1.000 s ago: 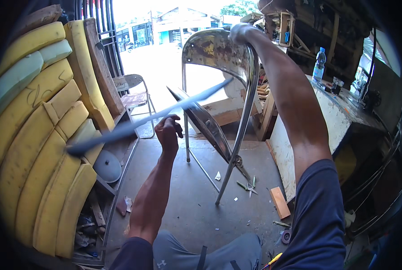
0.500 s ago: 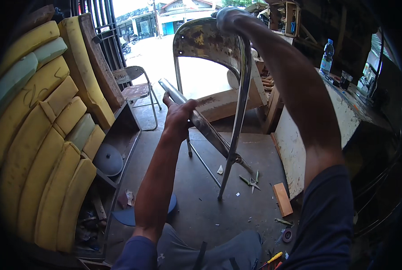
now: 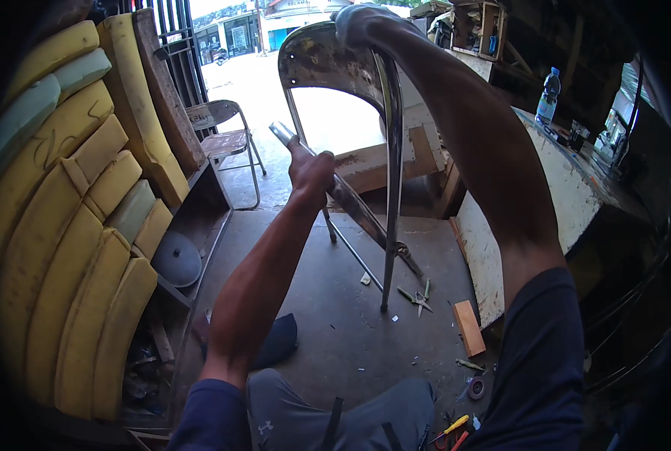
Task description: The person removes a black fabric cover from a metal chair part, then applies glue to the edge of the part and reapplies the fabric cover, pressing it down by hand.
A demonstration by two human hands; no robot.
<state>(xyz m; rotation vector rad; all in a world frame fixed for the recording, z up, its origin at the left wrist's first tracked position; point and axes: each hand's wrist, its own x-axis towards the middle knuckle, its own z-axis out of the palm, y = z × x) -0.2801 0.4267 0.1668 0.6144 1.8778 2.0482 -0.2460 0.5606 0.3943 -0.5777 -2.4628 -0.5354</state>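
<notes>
A metal folding chair (image 3: 392, 173) stands in front of me, its steel tubes worn and its backrest (image 3: 328, 62) rust-stained. No seat pad shows on it. My right hand (image 3: 362, 26) is closed over the top right corner of the backrest; its fingertips are hidden behind the frame. My left hand (image 3: 311, 174) is wrapped around the slanting seat frame (image 3: 358, 212), which rises toward the far left and joins the right leg near its lower end. Scissor-like green-handled pliers (image 3: 418, 298) lie on the floor by the chair's right leg.
Yellow foam pads (image 3: 72, 248) are stacked along the left. Another folding chair (image 3: 226, 143) stands by the doorway. On the right is a white worn bench (image 3: 512, 203) with a water bottle (image 3: 548, 98). A wood block (image 3: 468, 328), a tape roll (image 3: 476, 388) and a yellow-handled screwdriver (image 3: 456, 425) lie on the floor.
The chair has turned and shifted slightly, its backrest moving left and its right leg moving right and away. Both hands keep their grip, and the left has moved a little to the right.
</notes>
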